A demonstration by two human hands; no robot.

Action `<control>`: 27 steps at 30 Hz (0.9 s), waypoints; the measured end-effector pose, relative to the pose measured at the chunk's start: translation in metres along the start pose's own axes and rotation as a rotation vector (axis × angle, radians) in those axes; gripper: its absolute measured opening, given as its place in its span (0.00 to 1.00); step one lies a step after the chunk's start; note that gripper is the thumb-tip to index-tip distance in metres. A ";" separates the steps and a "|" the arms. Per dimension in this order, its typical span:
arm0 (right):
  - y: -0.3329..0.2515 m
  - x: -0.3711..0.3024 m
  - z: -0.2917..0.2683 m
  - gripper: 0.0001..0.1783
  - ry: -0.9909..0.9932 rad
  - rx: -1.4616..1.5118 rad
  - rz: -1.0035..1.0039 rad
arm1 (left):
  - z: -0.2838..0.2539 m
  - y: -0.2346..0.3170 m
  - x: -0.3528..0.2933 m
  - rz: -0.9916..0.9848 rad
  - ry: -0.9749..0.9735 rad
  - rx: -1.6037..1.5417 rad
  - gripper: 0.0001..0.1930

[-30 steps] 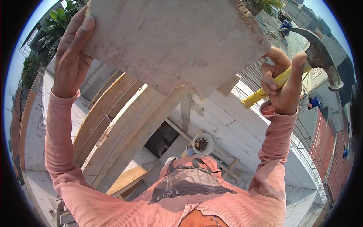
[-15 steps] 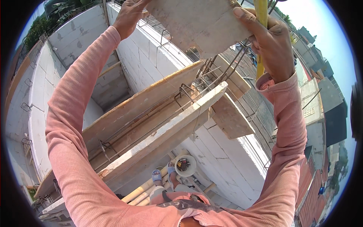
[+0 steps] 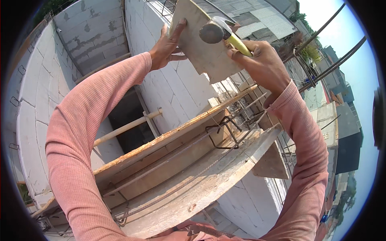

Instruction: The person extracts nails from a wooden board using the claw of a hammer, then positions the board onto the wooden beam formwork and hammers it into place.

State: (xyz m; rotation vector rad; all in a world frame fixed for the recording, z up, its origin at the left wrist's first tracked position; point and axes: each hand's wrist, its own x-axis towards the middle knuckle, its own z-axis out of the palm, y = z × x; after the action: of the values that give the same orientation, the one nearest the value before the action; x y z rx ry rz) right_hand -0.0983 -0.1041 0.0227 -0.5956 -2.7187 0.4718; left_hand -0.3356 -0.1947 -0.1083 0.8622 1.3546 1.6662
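A grey-brown piece of board point(image 3: 201, 52) with a ragged lower edge is held up at the top middle. My left hand point(image 3: 164, 50) grips its left edge, a fingertip showing on the face and other fingers apart beside the edge. My right hand point(image 3: 265, 64) is closed round the yellow handle of a hammer point(image 3: 211, 32). The dark hammer head lies in front of the board's face. My right fingers are close to the board's right edge; whether they also grip it I cannot tell. Below is a long board trough point(image 3: 193, 184) with steel bars inside.
Bent steel stirrups point(image 3: 225, 132) and upright bars crowd the trough's far end. Long rebars point(image 3: 329, 64) slant across the upper right. White block walls point(image 3: 161, 76) flank a deep opening crossed by a pole point(image 3: 124, 130). Corrugated roofs point(image 3: 257, 20) lie beyond.
The board has tilted more upright, with my left hand lower on its edge. The hammer has swung from upright beside the board to slanting across its face. My view has shifted over the trough.
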 end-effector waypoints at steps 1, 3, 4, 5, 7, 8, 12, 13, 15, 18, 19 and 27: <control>-0.002 -0.001 -0.002 0.19 -0.062 -0.028 0.031 | -0.001 -0.008 -0.001 -0.018 -0.017 -0.006 0.67; -0.001 -0.003 0.001 0.18 -0.146 -0.068 0.063 | 0.006 -0.027 -0.001 -0.056 -0.035 -0.022 0.65; -0.002 -0.002 0.003 0.17 -0.179 -0.119 0.079 | 0.007 -0.035 -0.002 -0.083 -0.033 -0.051 0.65; -0.003 -0.001 0.005 0.16 -0.209 -0.171 0.096 | 0.009 -0.043 -0.003 -0.110 -0.034 -0.079 0.65; -0.007 0.003 0.013 0.15 -0.234 -0.186 0.108 | 0.012 -0.063 -0.003 -0.118 0.019 -0.112 0.66; -0.004 0.006 0.017 0.15 -0.259 -0.202 0.111 | 0.014 -0.072 -0.004 -0.117 0.047 -0.121 0.68; 0.001 0.011 0.022 0.15 -0.284 -0.293 0.099 | 0.023 -0.083 0.001 -0.168 0.020 -0.115 0.70; 0.004 0.011 0.023 0.16 -0.265 -0.325 0.048 | 0.025 -0.087 0.003 -0.194 0.045 -0.081 0.73; 0.007 0.012 0.024 0.16 -0.284 -0.348 0.066 | 0.025 -0.082 0.004 -0.236 -0.007 -0.103 0.74; 0.004 0.015 0.020 0.16 -0.317 -0.402 0.098 | 0.027 -0.076 0.006 -0.258 -0.072 -0.102 0.76; 0.003 0.016 0.020 0.16 -0.328 -0.430 0.118 | 0.028 -0.076 0.007 -0.241 -0.090 -0.075 0.76; 0.007 0.017 0.018 0.17 -0.430 -0.504 0.070 | 0.031 -0.080 0.011 -0.230 -0.183 -0.082 0.76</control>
State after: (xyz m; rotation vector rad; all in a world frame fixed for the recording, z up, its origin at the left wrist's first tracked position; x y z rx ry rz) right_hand -0.1167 -0.0950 0.0080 -0.7899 -3.2618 -0.1005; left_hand -0.2998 -0.1636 -0.1810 0.7604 1.2037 1.4203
